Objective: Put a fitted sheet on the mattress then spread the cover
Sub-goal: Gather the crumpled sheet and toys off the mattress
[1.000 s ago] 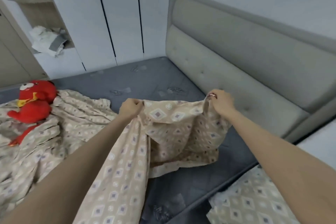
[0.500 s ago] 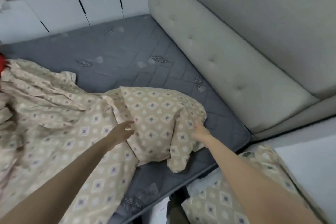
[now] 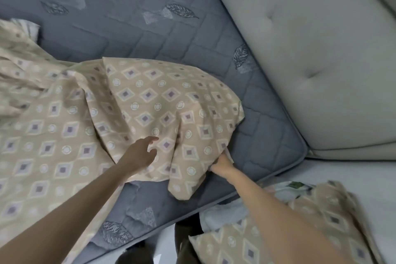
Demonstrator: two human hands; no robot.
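A beige fitted sheet [image 3: 150,100] with a diamond and circle print lies bunched over the left and middle of the bare blue-grey quilted mattress [image 3: 162,34]. Its corner bulges toward the mattress's near right corner. My left hand [image 3: 140,154] hovers just over the sheet with fingers relaxed and spread, holding nothing. My right hand [image 3: 222,164] grips the sheet's edge near the corner, its fingers tucked under the cloth and partly hidden.
A padded grey headboard [image 3: 310,53] runs along the right side of the mattress. On the floor at the lower right lie pillows [image 3: 317,227] in the same beige print. The mattress's right corner [image 3: 293,148] is bare.
Both hands brought the raised sheet corner down onto the mattress. My left hand let go of the cloth. The view tilted down and closer to the near right corner.
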